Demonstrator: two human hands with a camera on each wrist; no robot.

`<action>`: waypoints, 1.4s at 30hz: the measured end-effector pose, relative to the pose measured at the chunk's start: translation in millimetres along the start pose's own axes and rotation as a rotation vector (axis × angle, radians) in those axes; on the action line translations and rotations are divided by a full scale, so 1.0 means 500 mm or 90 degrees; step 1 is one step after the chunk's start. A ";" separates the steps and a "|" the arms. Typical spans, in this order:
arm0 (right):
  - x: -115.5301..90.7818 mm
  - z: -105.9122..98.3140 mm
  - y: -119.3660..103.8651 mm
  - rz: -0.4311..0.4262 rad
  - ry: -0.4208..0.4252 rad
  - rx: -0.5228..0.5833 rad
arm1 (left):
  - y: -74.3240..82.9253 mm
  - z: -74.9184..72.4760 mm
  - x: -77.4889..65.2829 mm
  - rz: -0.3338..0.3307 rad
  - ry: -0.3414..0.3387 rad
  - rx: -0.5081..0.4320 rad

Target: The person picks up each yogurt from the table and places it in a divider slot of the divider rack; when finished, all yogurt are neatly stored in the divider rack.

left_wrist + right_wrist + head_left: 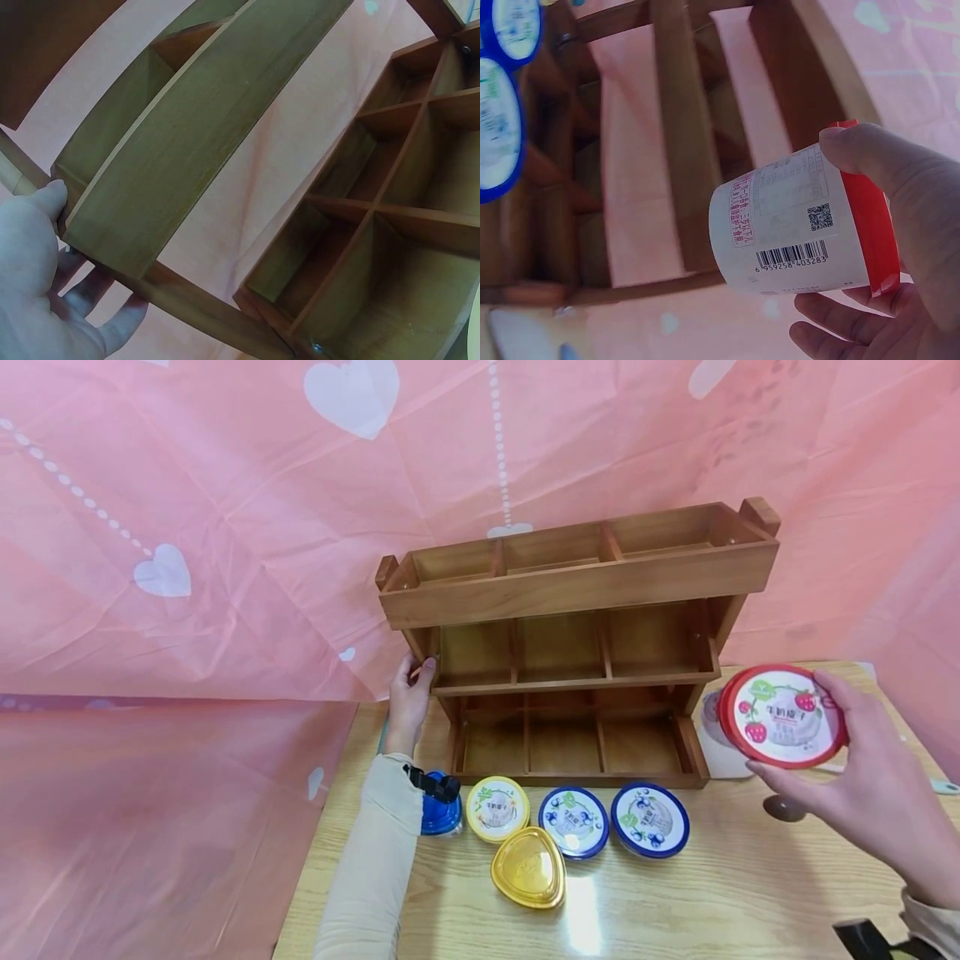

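A three-tier wooden rack (577, 597), each tier split into compartments, stands on the table in the head view. At its left end my left hand (408, 697) grips the middle tier. The left wrist view shows the thumb at the tier's corner (75, 195) and the fingers below it. Right of the rack, my right hand (862, 768) holds up a cup with a red lid (787, 717) printed with strawberries. Its white side (795, 232), with a barcode and a square code, faces the right wrist camera.
Along the rack's front stand a blue-lidded container (441, 814), a yellow-rimmed cup (497, 808) and two blue-rimmed cups (573, 822). A golden rounded-triangle container (529, 868) sits nearer. A dark oval object (784, 808) lies at right; pink heart-patterned cloth (247, 527) hangs behind.
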State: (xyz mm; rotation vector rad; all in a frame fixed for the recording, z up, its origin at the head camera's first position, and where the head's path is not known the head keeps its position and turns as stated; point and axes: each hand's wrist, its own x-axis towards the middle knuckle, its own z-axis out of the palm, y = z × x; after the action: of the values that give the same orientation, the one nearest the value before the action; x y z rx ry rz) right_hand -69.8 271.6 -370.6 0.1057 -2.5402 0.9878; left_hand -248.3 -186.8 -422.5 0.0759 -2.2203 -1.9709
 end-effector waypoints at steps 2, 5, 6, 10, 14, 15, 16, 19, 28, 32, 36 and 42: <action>0.018 -0.002 -0.016 -0.012 0.006 0.010 | 0.001 0.001 0.000 0.000 0.001 -0.005; 0.044 0.000 -0.033 -0.023 0.017 0.013 | -0.008 0.003 0.003 0.008 0.009 -0.001; 0.053 0.001 -0.037 -0.020 0.016 0.013 | -0.009 0.004 0.003 0.009 0.011 0.004; 0.082 0.015 -0.045 -0.009 0.009 0.021 | -0.011 0.008 0.004 0.014 0.018 0.015; 0.107 0.033 -0.050 -0.006 -0.013 0.021 | -0.011 0.011 0.005 0.016 0.019 0.013; 0.113 0.037 -0.051 -0.006 -0.016 0.018 | -0.011 0.012 0.006 0.015 0.019 0.011; 0.119 0.042 -0.051 -0.007 -0.019 0.019 | -0.011 0.012 0.006 0.014 0.019 0.011; 0.135 0.056 -0.051 -0.009 -0.029 0.017 | -0.012 0.013 0.006 0.009 0.018 0.013; 0.166 0.096 -0.041 -0.010 -0.046 0.009 | -0.017 0.015 0.008 0.004 0.017 0.011; 0.176 0.108 -0.033 -0.010 -0.060 0.000 | -0.019 0.016 0.008 0.005 0.020 0.009; 0.184 0.118 -0.026 -0.004 -0.073 0.003 | -0.020 0.018 0.008 0.014 0.024 0.005; 0.200 0.135 -0.014 -0.011 -0.083 0.027 | -0.020 0.020 0.008 0.017 0.026 0.000</action>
State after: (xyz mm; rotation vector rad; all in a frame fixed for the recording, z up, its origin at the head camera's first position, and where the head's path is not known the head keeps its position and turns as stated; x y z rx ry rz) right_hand -182.9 229.5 -370.9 0.2111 -2.6320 1.0599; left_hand -254.7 -178.7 -433.0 0.0857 -2.1858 -1.9380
